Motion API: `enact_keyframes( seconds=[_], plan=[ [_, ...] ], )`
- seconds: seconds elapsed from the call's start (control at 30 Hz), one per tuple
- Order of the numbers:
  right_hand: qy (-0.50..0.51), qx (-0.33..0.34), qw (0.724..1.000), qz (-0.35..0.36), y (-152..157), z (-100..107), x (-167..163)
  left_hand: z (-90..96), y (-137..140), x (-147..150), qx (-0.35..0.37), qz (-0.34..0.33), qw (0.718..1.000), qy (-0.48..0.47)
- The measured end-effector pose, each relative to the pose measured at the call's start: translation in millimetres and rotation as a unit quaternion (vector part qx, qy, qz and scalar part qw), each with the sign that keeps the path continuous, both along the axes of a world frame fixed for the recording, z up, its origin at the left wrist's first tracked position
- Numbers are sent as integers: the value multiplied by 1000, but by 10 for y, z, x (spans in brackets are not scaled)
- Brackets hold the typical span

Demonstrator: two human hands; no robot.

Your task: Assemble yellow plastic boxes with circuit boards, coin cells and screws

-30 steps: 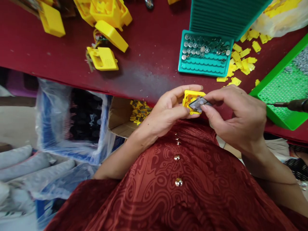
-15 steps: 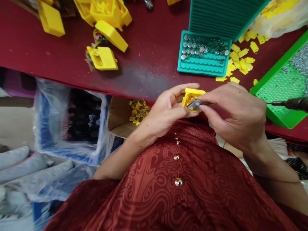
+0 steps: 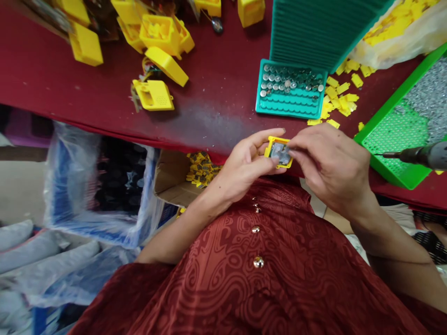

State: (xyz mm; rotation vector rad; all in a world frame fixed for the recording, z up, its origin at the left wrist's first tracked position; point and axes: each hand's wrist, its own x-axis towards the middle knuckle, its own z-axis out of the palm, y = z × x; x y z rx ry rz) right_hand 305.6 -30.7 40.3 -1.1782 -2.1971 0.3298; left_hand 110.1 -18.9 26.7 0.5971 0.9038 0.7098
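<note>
My left hand (image 3: 249, 160) holds a small open yellow plastic case (image 3: 268, 151) between thumb and fingers, just above my lap. Inside the case lies a flat board with a translucent grey piece (image 3: 279, 151) on it. My left thumb presses at the lower edge of that piece. My right hand (image 3: 331, 165) is closed in a pinch at the right side of the case, its fingertips on the board's edge. Those fingertips hide part of the board and the case's right wall.
A teal tray (image 3: 288, 109) with rows of button cells stands ahead, beside scattered yellow covers (image 3: 344, 103). At right are a green perforated basket (image 3: 394, 132) of metal pieces and a power screwdriver (image 3: 426, 156). More yellow cases (image 3: 155, 95) lie at left; a carton (image 3: 171, 179) sits below the table edge.
The board, tilted half out of the yellow case before, now lies flat inside it. My right hand has shifted slightly left, still pinching at its edge. The camera view has shifted a little.
</note>
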Motion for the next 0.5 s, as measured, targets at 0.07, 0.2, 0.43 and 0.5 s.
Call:
enact_keyframes(
  seconds=[0.07,0.2,0.43,0.5],
  plan=[
    [6,24,1000,8,33,-23,29,-29,10,10,3,-4,1000,4],
    [11,38,999,2,64,-62,40,-89,31,40,6,-7,1000,3],
    [38,17,999,-26,70,-97,64,-107,46,79,3,-2,1000,3],
    [39,27,999,-21,90,-121,63,-123,42,88,9,-5,1000,-4]
  ],
)
